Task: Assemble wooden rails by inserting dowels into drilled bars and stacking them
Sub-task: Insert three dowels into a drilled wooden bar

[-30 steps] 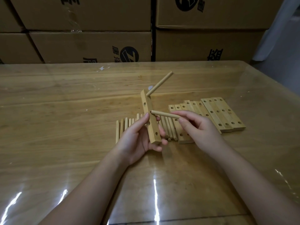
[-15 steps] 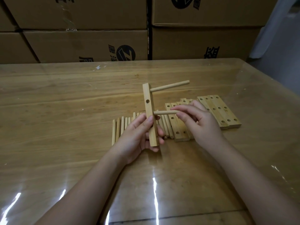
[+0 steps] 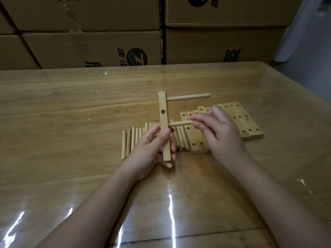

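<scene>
My left hand (image 3: 152, 147) grips the lower part of a drilled wooden bar (image 3: 164, 120), held upright above the table. One dowel (image 3: 188, 97) sticks out to the right from the bar's top hole. An empty hole shows below it. My right hand (image 3: 218, 130) pinches a second dowel (image 3: 180, 123) whose left end meets the bar at a lower hole. Loose dowels (image 3: 133, 140) lie in a row on the table behind my left hand. Several drilled bars (image 3: 240, 120) lie side by side behind my right hand.
The wooden table (image 3: 71, 122) has a glossy clear cover with glare streaks near the front edge. Stacked cardboard boxes (image 3: 93, 49) stand along the far side. The table's right edge runs diagonally at the upper right.
The bar has swung from tilted to upright, so the top dowel now points right. The second dowel's end has moved from in front of the bar up against its lower hole.
</scene>
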A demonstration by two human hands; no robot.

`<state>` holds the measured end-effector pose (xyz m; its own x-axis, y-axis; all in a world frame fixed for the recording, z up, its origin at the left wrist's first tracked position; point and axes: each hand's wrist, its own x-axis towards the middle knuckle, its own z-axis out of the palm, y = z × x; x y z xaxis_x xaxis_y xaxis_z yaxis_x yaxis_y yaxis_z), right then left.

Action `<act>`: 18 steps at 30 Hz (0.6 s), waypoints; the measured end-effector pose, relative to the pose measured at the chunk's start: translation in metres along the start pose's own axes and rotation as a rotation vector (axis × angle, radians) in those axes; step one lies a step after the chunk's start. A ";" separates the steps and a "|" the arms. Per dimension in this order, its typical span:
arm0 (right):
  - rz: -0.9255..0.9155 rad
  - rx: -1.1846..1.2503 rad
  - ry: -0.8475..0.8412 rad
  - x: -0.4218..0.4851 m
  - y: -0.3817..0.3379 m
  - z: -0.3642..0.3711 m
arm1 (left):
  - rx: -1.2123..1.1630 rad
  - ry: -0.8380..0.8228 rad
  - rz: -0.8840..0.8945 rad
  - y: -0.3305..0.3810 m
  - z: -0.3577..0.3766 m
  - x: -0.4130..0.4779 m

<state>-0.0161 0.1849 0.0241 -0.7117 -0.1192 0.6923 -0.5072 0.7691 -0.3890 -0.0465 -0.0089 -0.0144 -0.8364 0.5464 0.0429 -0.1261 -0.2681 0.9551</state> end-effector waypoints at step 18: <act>-0.093 -0.493 0.127 0.000 0.012 -0.010 | -0.082 -0.034 -0.072 0.002 -0.001 0.001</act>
<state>-0.0172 0.2003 0.0249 -0.5948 -0.1473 0.7903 -0.2542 0.9671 -0.0111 -0.0481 -0.0098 -0.0128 -0.8051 0.5930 -0.0140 -0.2300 -0.2903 0.9289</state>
